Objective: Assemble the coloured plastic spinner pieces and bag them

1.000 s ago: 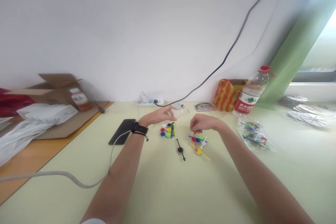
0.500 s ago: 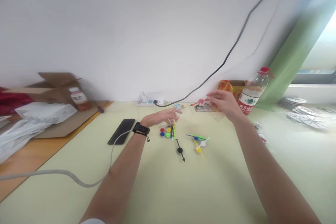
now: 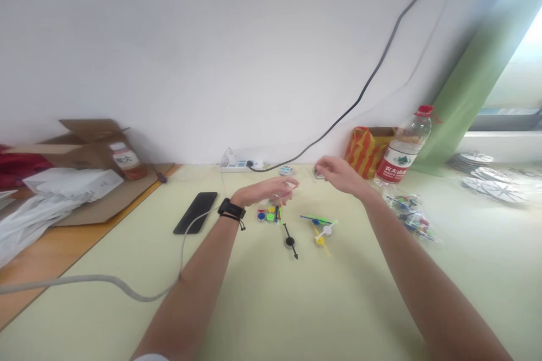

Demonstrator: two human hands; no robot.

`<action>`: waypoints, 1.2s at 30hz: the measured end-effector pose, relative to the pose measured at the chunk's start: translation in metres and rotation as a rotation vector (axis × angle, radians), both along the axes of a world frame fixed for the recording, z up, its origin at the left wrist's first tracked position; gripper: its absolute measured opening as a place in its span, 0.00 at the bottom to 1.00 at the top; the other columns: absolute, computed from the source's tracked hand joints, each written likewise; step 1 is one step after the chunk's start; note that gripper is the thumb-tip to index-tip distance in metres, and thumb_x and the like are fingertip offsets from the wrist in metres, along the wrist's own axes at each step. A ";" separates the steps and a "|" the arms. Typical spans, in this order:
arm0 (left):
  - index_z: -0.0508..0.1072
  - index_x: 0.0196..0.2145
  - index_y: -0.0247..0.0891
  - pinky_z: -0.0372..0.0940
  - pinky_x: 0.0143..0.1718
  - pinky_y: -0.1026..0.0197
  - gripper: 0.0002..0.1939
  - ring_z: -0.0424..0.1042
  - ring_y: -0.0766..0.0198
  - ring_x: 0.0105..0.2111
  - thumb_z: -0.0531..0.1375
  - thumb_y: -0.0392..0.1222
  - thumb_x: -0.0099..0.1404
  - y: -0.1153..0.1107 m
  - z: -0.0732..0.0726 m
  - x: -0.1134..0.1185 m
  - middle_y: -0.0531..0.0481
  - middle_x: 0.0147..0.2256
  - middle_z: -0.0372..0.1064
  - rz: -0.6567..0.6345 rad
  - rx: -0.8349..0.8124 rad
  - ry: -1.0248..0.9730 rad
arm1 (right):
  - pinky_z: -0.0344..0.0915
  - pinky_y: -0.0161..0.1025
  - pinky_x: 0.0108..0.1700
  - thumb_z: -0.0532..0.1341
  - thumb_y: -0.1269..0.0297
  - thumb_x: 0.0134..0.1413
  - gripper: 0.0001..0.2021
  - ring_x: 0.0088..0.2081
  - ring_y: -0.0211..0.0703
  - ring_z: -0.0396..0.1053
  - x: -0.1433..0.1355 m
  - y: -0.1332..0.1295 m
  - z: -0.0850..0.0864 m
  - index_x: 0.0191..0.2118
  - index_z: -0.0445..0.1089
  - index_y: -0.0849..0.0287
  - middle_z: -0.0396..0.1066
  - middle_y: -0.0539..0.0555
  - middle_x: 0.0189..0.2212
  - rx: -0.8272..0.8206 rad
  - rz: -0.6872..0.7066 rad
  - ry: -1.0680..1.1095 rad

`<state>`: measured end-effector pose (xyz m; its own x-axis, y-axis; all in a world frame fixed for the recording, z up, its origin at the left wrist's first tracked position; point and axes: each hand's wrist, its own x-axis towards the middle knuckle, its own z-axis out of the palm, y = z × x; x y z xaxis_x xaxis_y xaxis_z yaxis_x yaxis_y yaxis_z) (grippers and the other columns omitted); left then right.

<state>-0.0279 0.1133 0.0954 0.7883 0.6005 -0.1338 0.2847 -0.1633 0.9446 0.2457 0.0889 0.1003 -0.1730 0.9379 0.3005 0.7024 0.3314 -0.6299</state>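
My left hand [image 3: 266,190], with a black watch on its wrist, has its fingers curled around a small red-pink plastic piece [image 3: 278,195], partly hidden and blurred. To the right, my right hand [image 3: 342,175] is closed, its fingertips pinched together; whatever they may hold is hidden. A small card-like item [image 3: 318,174] shows beneath those fingertips. Below my left hand lie small coloured discs [image 3: 270,217] and several thin sticks [image 3: 278,214]. Nearer me is a black arrow spinner [image 3: 290,241]. Beside it, blue-green [image 3: 315,221], white [image 3: 327,230] and yellow [image 3: 320,241] arrow spinners lie bunched together.
A phone [image 3: 195,212] and a pale cable [image 3: 181,254] lie at left. Along the wall are a power strip [image 3: 237,167] and a round tin-like item [image 3: 285,171]. At right stand a striped bag [image 3: 364,152], a water bottle [image 3: 400,158] and bagged parts [image 3: 412,217].
My right hand has moved left and its fingers have closed. The red arrow spinner with a pink disc no longer shows at its fingertips. Red-pink plastic now shows in my left hand.
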 end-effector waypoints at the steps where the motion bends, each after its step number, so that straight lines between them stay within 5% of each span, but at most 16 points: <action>1: 0.67 0.59 0.43 0.64 0.43 0.56 0.28 0.71 0.60 0.37 0.59 0.57 0.67 0.002 -0.001 -0.002 0.47 0.41 0.69 0.009 0.004 0.006 | 0.66 0.35 0.36 0.59 0.59 0.60 0.10 0.36 0.43 0.71 0.003 0.001 -0.002 0.40 0.75 0.59 0.78 0.56 0.40 -0.072 0.028 -0.069; 6: 0.67 0.60 0.41 0.64 0.41 0.57 0.30 0.72 0.59 0.38 0.58 0.59 0.66 0.006 -0.006 -0.007 0.45 0.42 0.70 0.043 0.008 0.031 | 0.65 0.34 0.36 0.68 0.58 0.50 0.10 0.38 0.45 0.73 0.001 0.000 -0.021 0.37 0.79 0.57 0.78 0.54 0.37 -0.385 0.383 -0.351; 11: 0.65 0.61 0.43 0.63 0.40 0.58 0.30 0.72 0.59 0.39 0.58 0.60 0.67 0.007 -0.008 -0.007 0.47 0.42 0.70 0.034 -0.019 0.050 | 0.65 0.33 0.36 0.70 0.61 0.43 0.12 0.36 0.44 0.74 -0.027 0.001 -0.041 0.35 0.80 0.59 0.79 0.53 0.34 -0.458 0.512 -0.371; 15: 0.65 0.62 0.45 0.61 0.40 0.59 0.30 0.71 0.60 0.38 0.57 0.61 0.68 0.007 -0.008 -0.008 0.47 0.42 0.69 0.031 -0.013 0.058 | 0.64 0.33 0.32 0.65 0.67 0.46 0.07 0.31 0.42 0.73 -0.030 0.002 -0.039 0.32 0.79 0.62 0.79 0.53 0.29 -0.434 0.498 -0.340; 19: 0.66 0.62 0.45 0.59 0.38 0.60 0.30 0.67 0.62 0.37 0.57 0.61 0.68 0.008 -0.007 -0.010 0.47 0.42 0.68 0.035 0.008 0.055 | 0.66 0.33 0.30 0.65 0.64 0.51 0.10 0.29 0.42 0.74 -0.008 0.000 -0.019 0.38 0.80 0.61 0.79 0.53 0.26 -0.402 0.410 -0.205; 23: 0.66 0.62 0.45 0.59 0.37 0.60 0.30 0.65 0.63 0.35 0.57 0.61 0.69 0.008 -0.006 -0.010 0.46 0.42 0.68 0.019 0.010 0.052 | 0.74 0.37 0.39 0.68 0.59 0.55 0.15 0.33 0.45 0.78 0.015 -0.008 0.005 0.46 0.77 0.61 0.81 0.56 0.32 -0.302 0.216 0.127; 28: 0.66 0.61 0.44 0.59 0.36 0.60 0.30 0.65 0.63 0.34 0.58 0.61 0.68 0.006 -0.007 -0.007 0.46 0.41 0.67 0.018 -0.004 0.032 | 0.77 0.42 0.47 0.68 0.51 0.58 0.15 0.40 0.46 0.80 0.021 -0.019 0.021 0.43 0.72 0.58 0.81 0.58 0.38 -0.088 0.093 0.542; 36: 0.65 0.62 0.46 0.58 0.33 0.61 0.29 0.67 0.63 0.35 0.59 0.57 0.68 0.000 0.000 0.001 0.47 0.41 0.66 -0.027 -0.028 -0.042 | 0.78 0.44 0.45 0.71 0.44 0.50 0.22 0.38 0.49 0.80 -0.009 -0.019 0.023 0.35 0.71 0.60 0.80 0.59 0.33 -0.076 0.124 0.503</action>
<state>-0.0274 0.1131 0.0952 0.8095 0.5753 -0.1171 0.2409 -0.1435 0.9599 0.2362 0.0702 0.1229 -0.1364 0.9420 0.3067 0.2649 0.3330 -0.9050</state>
